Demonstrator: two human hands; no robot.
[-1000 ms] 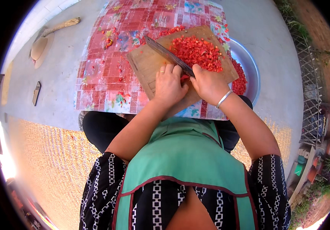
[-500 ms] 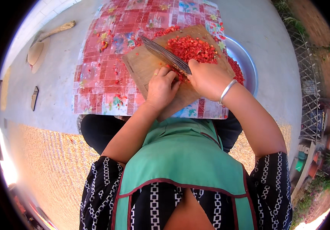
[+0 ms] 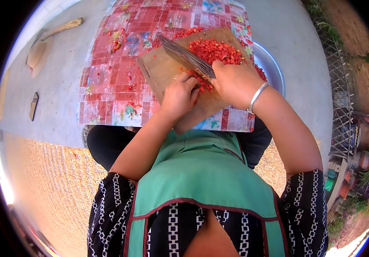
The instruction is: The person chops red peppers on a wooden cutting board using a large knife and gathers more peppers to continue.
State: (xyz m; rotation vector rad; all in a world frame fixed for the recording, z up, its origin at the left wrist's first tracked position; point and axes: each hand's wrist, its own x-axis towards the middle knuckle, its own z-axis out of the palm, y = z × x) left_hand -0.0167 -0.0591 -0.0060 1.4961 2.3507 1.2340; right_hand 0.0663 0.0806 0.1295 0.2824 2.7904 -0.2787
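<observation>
Change: since the earlier frames the knife [image 3: 183, 56] has swung so that its blade lies slantwise across the middle of the cutting board [image 3: 162, 72], and both hands have drawn closer together at the board's near edge.
Right hand: right hand [image 3: 235, 82] is closed around the knife handle, which it hides; a silver bangle [image 3: 256, 97] sits on the wrist.
Left hand: left hand [image 3: 179, 95] has its fingers curled together, pressing down on a small red clump just beside the blade.
Chopped pile: chopped red peppers [image 3: 214, 49] are heaped at the board's far right corner, already fine.
Remaining: judged from the pile, most of the cutting is done; only the clump under the left hand looks coarse.
Board: rests on a red patterned mat [image 3: 107, 81] spread on the concrete floor.
Scatter: red bits lie strewn over the mat's far left part.
Bowl: a metal bowl [image 3: 274, 68] shows at the mat's right edge, partly under the board.
</observation>
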